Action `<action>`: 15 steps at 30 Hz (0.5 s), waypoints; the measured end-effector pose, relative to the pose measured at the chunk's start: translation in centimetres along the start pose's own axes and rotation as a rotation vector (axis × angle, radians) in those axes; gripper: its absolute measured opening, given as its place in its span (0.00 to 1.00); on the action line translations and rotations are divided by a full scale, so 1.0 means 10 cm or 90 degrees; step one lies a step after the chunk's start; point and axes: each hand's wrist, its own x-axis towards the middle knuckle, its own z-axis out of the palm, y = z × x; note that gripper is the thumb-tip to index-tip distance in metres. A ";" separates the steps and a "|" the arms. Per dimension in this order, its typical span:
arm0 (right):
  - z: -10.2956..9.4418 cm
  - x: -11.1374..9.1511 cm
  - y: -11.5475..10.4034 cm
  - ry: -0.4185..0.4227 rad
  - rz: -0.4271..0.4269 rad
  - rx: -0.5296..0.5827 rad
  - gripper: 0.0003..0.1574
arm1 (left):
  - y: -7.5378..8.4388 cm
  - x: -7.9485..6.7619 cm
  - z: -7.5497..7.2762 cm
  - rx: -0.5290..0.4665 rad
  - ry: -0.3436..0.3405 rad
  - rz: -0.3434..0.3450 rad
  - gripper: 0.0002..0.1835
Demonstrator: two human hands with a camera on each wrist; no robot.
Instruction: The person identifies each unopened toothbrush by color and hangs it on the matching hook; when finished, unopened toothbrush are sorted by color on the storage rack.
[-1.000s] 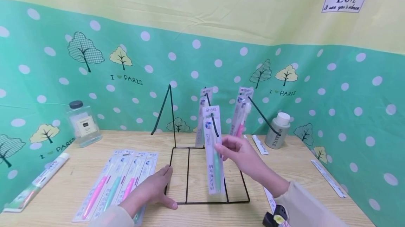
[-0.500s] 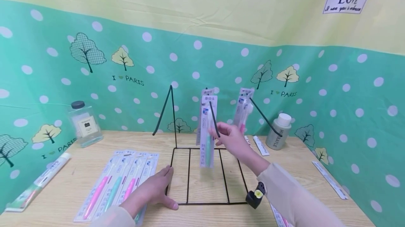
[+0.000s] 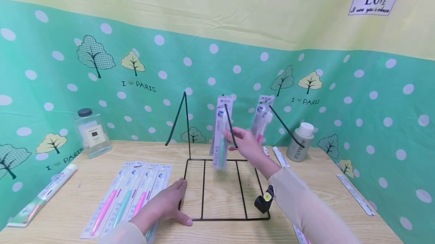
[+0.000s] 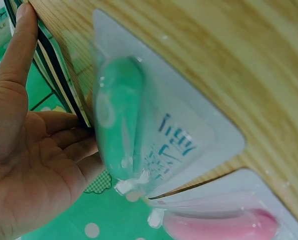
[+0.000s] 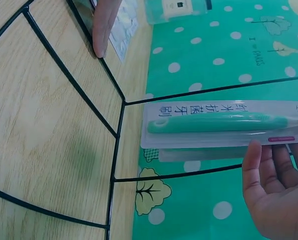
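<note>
My right hand [image 3: 247,144] pinches a packaged toothbrush [image 3: 221,142] with a green handle, which hangs upright on the middle hook of a black wire rack [image 3: 203,191]. Behind it is another pack, mostly hidden. In the right wrist view, the right hand's [image 5: 281,200] fingers lie at the pack's side edge, near the green handle [image 5: 213,122]. My left hand [image 3: 170,200] rests against the left side of the rack's base, thumb at its front corner. Beside it, several packaged toothbrushes [image 3: 124,198] with pink and green handles lie on the table; the left wrist view shows a green one [image 4: 121,110] close by.
Packaged toothbrushes [image 3: 262,121] hang on the right hook; the left hook [image 3: 175,119] holds nothing. A glass bottle [image 3: 95,134] and a toothpaste tube [image 3: 44,195] stand and lie at left. A grey bottle [image 3: 300,144], a small tube [image 3: 280,157] and flat packs [image 3: 355,195] are at right.
My right hand has pushed the green toothbrush pack back and up along the middle hook, toward the pack behind it. The left hand has stayed on the rack.
</note>
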 end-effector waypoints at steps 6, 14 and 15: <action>0.02 0.02 0.01 -0.005 -0.004 0.007 0.22 | 0.00 0.00 0.00 0.001 0.002 0.006 0.67; -0.04 -0.01 0.00 0.029 0.011 -0.033 0.21 | 0.01 -0.02 -0.01 -0.008 0.001 -0.001 0.67; -0.07 -0.04 0.00 0.037 0.020 -0.036 0.22 | 0.01 -0.02 -0.01 -0.008 0.002 0.000 0.67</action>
